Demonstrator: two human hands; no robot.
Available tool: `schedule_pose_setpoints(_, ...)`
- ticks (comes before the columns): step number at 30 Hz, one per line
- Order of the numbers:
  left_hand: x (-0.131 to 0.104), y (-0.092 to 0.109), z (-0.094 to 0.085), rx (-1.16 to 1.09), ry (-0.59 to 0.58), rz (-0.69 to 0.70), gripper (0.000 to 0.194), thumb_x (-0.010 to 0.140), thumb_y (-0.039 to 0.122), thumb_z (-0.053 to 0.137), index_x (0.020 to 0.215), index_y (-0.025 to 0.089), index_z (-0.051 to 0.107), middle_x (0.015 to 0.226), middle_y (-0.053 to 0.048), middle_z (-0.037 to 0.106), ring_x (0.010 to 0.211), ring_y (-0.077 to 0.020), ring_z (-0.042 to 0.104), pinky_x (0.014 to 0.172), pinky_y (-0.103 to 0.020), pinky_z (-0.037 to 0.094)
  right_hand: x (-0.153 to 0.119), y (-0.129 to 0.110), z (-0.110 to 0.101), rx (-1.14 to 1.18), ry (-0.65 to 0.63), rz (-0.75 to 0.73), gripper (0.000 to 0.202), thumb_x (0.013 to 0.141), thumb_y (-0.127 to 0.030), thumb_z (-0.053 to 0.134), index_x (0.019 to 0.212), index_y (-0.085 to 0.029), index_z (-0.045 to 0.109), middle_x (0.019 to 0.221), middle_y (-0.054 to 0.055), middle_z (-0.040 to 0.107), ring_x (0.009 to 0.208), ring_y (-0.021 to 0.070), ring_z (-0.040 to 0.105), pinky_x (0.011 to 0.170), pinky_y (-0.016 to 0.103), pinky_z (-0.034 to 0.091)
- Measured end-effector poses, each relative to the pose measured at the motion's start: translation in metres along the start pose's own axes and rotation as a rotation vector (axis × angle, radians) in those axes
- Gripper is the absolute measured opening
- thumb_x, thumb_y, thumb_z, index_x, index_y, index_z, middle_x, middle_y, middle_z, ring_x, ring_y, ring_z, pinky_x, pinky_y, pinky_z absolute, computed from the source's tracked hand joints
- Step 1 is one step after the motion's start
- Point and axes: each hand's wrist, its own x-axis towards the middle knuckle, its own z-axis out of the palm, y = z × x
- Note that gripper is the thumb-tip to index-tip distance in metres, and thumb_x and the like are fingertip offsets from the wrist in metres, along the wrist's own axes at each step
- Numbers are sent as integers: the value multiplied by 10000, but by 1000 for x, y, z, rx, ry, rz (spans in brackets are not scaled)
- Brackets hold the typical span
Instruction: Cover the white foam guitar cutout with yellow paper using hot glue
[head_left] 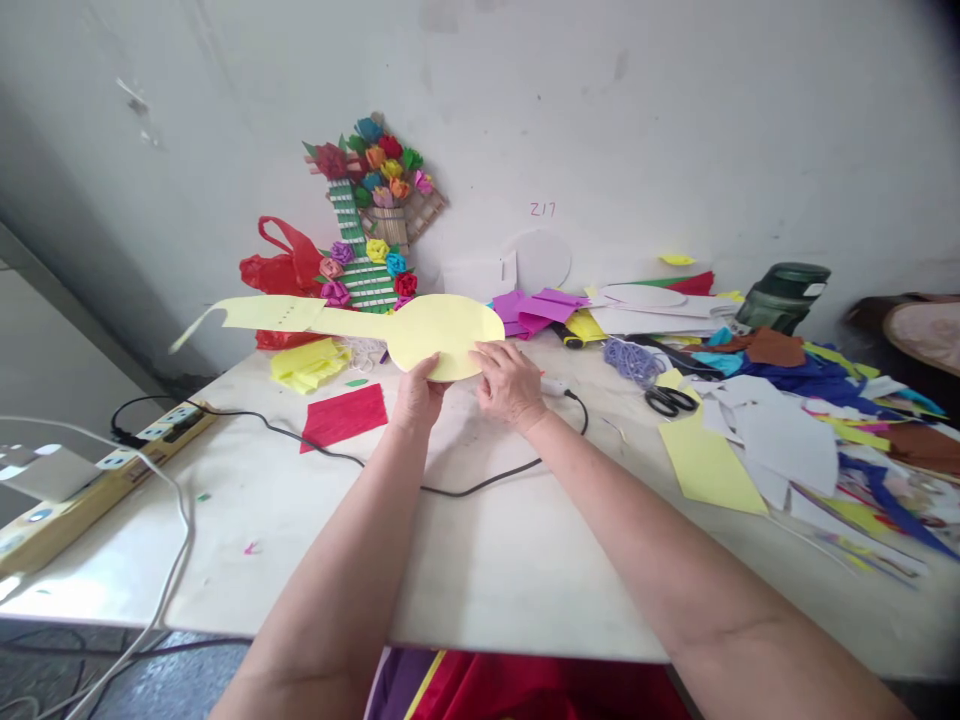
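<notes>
A pale yellow paper cutout (pixel 448 328), with a rounded body and a long neck stretching left to a thin curled tip, is raised above the table. My left hand (pixel 421 396) grips its lower edge, thumb in front and fingers behind. On the lower right edge, my right hand (pixel 508 382) is closed on the same cutout, its fingertips bent over the rim. A row of small dots marks the neck. Below and left lies a red paper piece (pixel 345 416), with folded yellow crepe paper (pixel 310 364) behind it.
Paper flowers on a green ladder-like craft (pixel 361 240) lean at the wall near a red bag (pixel 281 265). Black scissors (pixel 670 401), purple yarn (pixel 631 362), paper scraps (pixel 787 430) and a dark green bottle (pixel 784 297) lie right. A power strip (pixel 112 470) and a black cable (pixel 465 493) cross the table.
</notes>
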Motion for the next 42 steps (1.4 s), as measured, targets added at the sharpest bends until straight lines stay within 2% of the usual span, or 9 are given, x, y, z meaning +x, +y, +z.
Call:
schedule_pose_setpoints(2, 4, 3, -10, -1, 35, -19, 416, 640, 37, 571, 1025, 195, 588, 1021, -34, 657, 1007, -228, 588, 788, -338, 525, 3, 6, 1, 129, 127, 115, 430, 693, -161, 454, 1104, -145, 580, 1221, 90, 541, 1122, 239, 428, 927, 361, 359)
schedule_pose_setpoints(5, 6, 6, -19, -10, 20, -58, 413, 620, 14, 573, 994, 187, 600, 1006, -31, 661, 974, -218, 603, 792, -335, 526, 11, 15, 0, 358, 300, 516, 389, 736, -278, 449, 1081, -152, 575, 1155, 100, 575, 1035, 231, 510, 870, 375, 414)
schedule_pose_setpoints(8, 5, 8, -23, -12, -19, -116, 405, 598, 4, 589, 973, 156, 611, 980, -47, 669, 975, -219, 605, 841, -331, 508, 17, 23, -5, 680, 227, 872, 418, 705, -443, 536, 1002, -155, 595, 964, 90, 643, 790, 203, 601, 640, 321, 484)
schedule_pose_setpoints(11, 3, 9, -25, -16, -112, -145, 429, 574, -4, 599, 982, 126, 615, 992, -69, 669, 993, -238, 599, 893, -356, 481, 17, 28, -11, 1027, 12, 1030, 362, 643, -453, 628, 842, -151, 616, 748, 61, 656, 541, 146, 569, 403, 236, 397)
schedule_pose_setpoints(14, 5, 10, -26, -11, -148, -131, 459, 562, -1, 613, 1002, 128, 612, 1010, -71, 667, 996, -248, 600, 903, -368, 475, 15, 31, -11, 1248, -116, 1071, 250, 582, -322, 704, 728, -144, 605, 580, 23, 625, 428, 105, 506, 334, 198, 325)
schedule_pose_setpoints(20, 11, -3, -23, 59, 59, -83, 339, 653, 206, 712, 976, 166, 617, 990, -64, 676, 943, -218, 626, 787, -290, 535, 17, 20, 0, 1315, 104, 1139, 166, 567, -222, 714, 674, -149, 611, 536, -6, 625, 383, 84, 479, 289, 178, 279)
schedule_pose_setpoints(29, -6, -15, -7, 318, -50, -149, 547, 536, 226, 798, 1042, 163, 602, 1008, -98, 660, 791, -240, 654, 608, -299, 561, 14, 13, 8, 1373, 191, 1155, 198, 581, -247, 715, 717, -145, 613, 597, 7, 652, 444, 102, 541, 336, 187, 380)
schedule_pose_setpoints(36, -10, -15, -7, 315, -139, -43, 522, 540, 226, 787, 1026, 144, 616, 1068, -110, 642, 885, -267, 625, 609, -301, 551, 16, -3, 7, 1350, 298, 1182, 490, 482, -201, 770, 935, -175, 585, 884, 49, 690, 653, 170, 636, 469, 255, 502)
schedule_pose_setpoints(42, -9, -17, -8, 257, -113, -23, 514, 521, 200, 790, 1004, 148, 623, 1060, -100, 648, 927, -275, 614, 716, -353, 544, 16, -4, 10, 1379, 327, 1124, 397, 510, -201, 741, 875, -162, 590, 818, 41, 694, 677, 174, 633, 523, 271, 511)
